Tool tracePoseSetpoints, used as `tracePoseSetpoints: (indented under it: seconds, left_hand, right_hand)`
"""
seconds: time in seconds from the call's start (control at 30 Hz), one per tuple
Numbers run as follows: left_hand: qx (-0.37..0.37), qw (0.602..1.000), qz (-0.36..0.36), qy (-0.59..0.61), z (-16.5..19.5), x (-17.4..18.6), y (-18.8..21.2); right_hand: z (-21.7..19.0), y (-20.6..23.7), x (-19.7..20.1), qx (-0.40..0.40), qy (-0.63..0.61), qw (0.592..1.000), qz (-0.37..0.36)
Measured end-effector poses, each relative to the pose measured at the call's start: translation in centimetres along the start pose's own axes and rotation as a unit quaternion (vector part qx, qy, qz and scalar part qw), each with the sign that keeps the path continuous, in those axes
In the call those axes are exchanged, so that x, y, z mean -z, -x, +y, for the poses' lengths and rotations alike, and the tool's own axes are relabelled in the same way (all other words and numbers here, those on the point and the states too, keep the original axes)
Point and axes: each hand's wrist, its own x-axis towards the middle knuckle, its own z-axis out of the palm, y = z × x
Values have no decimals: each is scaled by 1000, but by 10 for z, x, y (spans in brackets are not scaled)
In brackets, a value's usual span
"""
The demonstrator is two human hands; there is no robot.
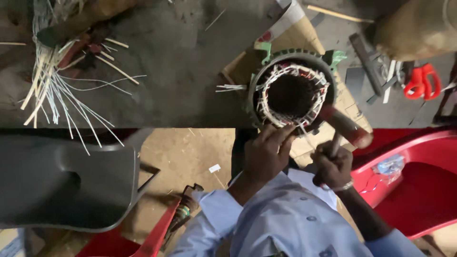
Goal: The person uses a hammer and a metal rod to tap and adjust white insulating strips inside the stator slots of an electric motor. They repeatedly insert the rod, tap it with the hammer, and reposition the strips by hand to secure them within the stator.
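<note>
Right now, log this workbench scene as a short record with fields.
setting: dusty workbench, seen from the head camera
main thing: round motor stator with white-laced windings, standing on cardboard
left hand: fingertips pinch at the stator's near rim
right hand: grips a hammer, its head beside the stator's rim
nearby: red scissors far right; loose white strips far left; red plastic chair; grey chair

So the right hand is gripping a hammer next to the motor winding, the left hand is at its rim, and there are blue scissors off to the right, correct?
Not quite. The scissors are red, not blue, as the head view shows. The rest holds: the right hand grips the hammer beside the motor winding, and the left hand is at its rim.
</note>
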Motion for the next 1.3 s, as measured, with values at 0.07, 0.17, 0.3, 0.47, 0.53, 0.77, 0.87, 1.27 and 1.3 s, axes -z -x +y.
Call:
tracePoseSetpoints:
  seconds: [0.07, 0.17, 0.3, 0.47, 0.53, 0.77, 0.87, 1.27, 1.3]
  left_hand:
    - [-32, 999, -12, -31, 4, 4, -2]
    - [-32, 994, -21, -99, 11, 7, -3]
    - [91, 990, 12, -109, 22, -3, 0]
    - [231, 964, 91, -99, 36, -27, 2]
    - [236, 956, 134, -110, 39, -36, -1]
    - [429, 885, 131, -122, 43, -66, -12]
    - [358, 894, 212, -166, 45, -77, -10]
    - [375, 866, 318, 92, 30, -64, -17]
    - [340, 891, 300, 33, 30, -55, -13]
  right_hand:
    - [-20, -1, 19, -4, -54, 994, -91]
    - [-48, -16, 32, -24, -74, 980, -184]
    - [-79, -41, 29, -82, -52, 983, -157]
    - [-111, -62, 23, -61, 207, 965, -148]
    - [-117, -68, 23, 2, 130, 980, -148]
    - [-134, -99, 33, 90, 152, 970, -166]
    - [-143, -116, 21, 91, 158, 964, -196]
    - [-134, -160, -21, 199, 281, 901, -263]
    - [-134, -162, -20, 161, 281, 906, -272]
